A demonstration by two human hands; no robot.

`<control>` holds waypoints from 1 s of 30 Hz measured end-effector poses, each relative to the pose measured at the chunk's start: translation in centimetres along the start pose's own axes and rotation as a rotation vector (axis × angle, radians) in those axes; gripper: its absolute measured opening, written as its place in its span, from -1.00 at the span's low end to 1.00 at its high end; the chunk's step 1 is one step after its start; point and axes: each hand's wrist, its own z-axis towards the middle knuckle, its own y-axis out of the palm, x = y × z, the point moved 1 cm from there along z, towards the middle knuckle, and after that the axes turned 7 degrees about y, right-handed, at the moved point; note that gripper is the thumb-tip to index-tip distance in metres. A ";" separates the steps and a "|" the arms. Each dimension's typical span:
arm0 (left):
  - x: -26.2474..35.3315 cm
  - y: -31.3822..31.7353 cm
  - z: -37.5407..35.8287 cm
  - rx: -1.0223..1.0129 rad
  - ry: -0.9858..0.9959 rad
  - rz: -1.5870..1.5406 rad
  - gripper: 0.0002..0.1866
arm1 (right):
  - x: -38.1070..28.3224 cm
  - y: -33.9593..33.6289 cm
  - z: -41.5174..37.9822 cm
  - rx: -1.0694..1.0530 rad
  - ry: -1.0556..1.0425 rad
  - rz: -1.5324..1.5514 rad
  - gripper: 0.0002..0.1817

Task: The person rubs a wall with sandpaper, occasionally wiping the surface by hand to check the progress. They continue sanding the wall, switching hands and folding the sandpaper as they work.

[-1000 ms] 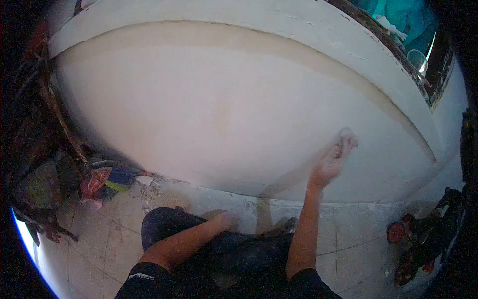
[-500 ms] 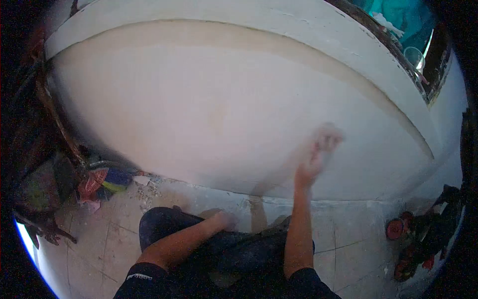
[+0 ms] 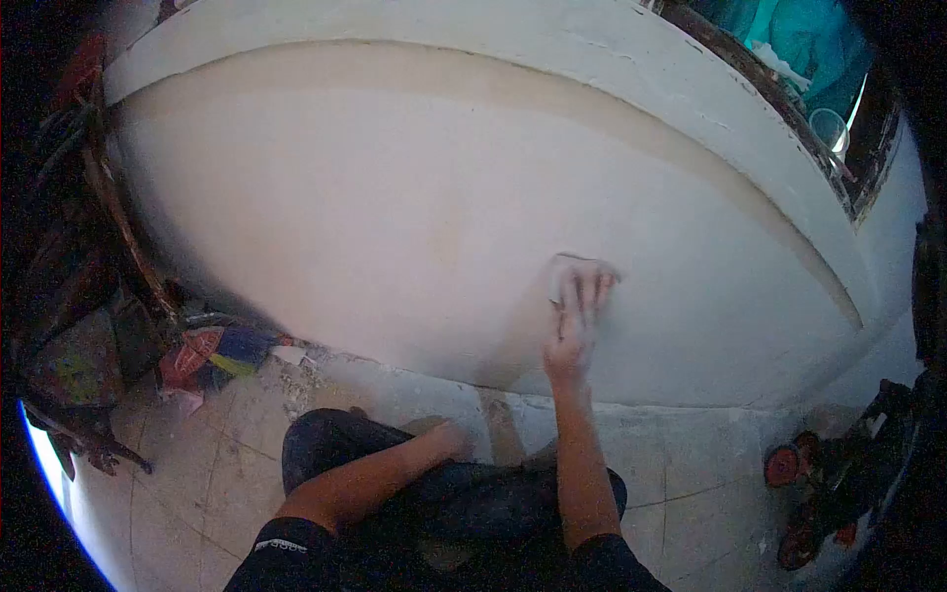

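Note:
My right hand point(image 3: 577, 301), pale with dust, is pressed against the white wall point(image 3: 395, 197) with its fingers pointing up. Beneath the fingers is a thin sheet, likely sandpaper point(image 3: 566, 259), showing only as a dark edge along the fingertips. The hand hides most of it. My left hand point(image 3: 452, 438) rests low over my bent legs point(image 3: 340, 444), away from the wall. Its fingers are blurred and partly out of sight.
A ledge point(image 3: 473, 49) curves along the top of the wall, with a clear cup point(image 3: 829, 128) at the window opening. Crumpled wrappers point(image 3: 202, 355) and debris lie on the tiled floor point(image 3: 178, 474) at left. A dark object with red wheels point(image 3: 782, 466) stands at right.
My right hand has moved left and slightly down across the wall. My left hand stays in about the same place. The view has shifted slightly.

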 end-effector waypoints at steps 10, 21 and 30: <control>1.3 -1.7 -0.4 -0.024 -0.109 -0.016 -0.79 | 7.4 -4.3 1.3 0.517 0.406 0.204 -0.51; 0.8 0.0 0.1 -0.040 -0.109 -0.172 -0.74 | -1.2 0.4 0.3 -0.015 0.150 -0.066 -0.01; -3.8 8.1 4.9 -0.103 0.009 0.229 -0.70 | 3.7 -1.9 1.2 0.313 0.267 -0.069 0.03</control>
